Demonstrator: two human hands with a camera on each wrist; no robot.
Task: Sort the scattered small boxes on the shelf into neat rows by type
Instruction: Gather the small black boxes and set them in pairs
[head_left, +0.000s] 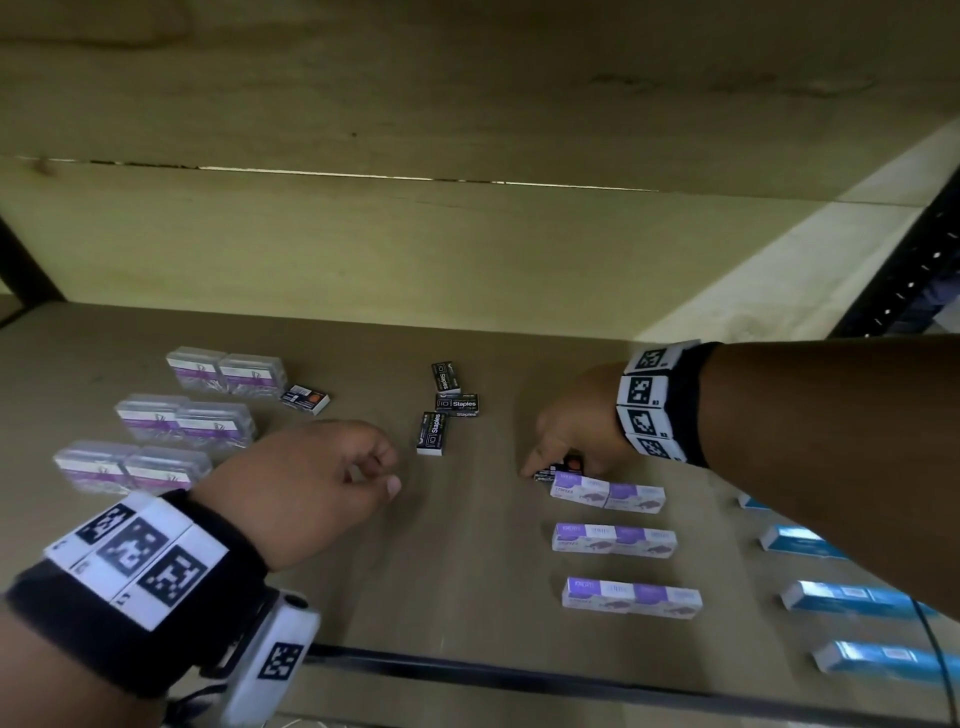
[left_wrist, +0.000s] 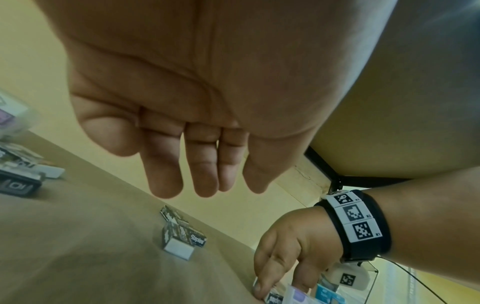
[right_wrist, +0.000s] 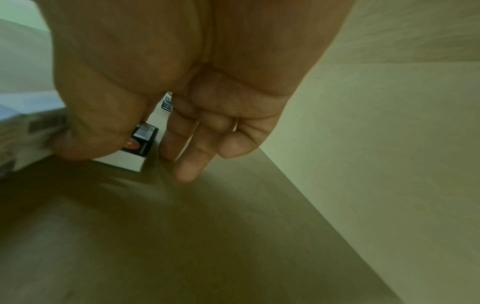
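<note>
On the brown shelf (head_left: 467, 545) my right hand (head_left: 556, 465) pinches a small black box with an orange mark (head_left: 563, 467) lying at the far end of the purple box rows (head_left: 613, 540). In the right wrist view the thumb lies on this box (right_wrist: 141, 139) and the fingers (right_wrist: 182, 164) come down beside it. Three black Staples boxes (head_left: 456, 404) lie loosely grouped mid-shelf. A second black-and-orange box (head_left: 305, 398) sits beside the clear boxes. My left hand (head_left: 387, 470) hovers left of the Staples boxes, fingers (left_wrist: 202, 181) relaxed and holding nothing.
Clear plastic boxes with purple labels (head_left: 156, 421) stand in three pairs at the left. Blue boxes (head_left: 841, 597) line the far right, partly under my right forearm. The shelf's dark front rail (head_left: 519, 675) runs below, the back wall (head_left: 415, 249) behind.
</note>
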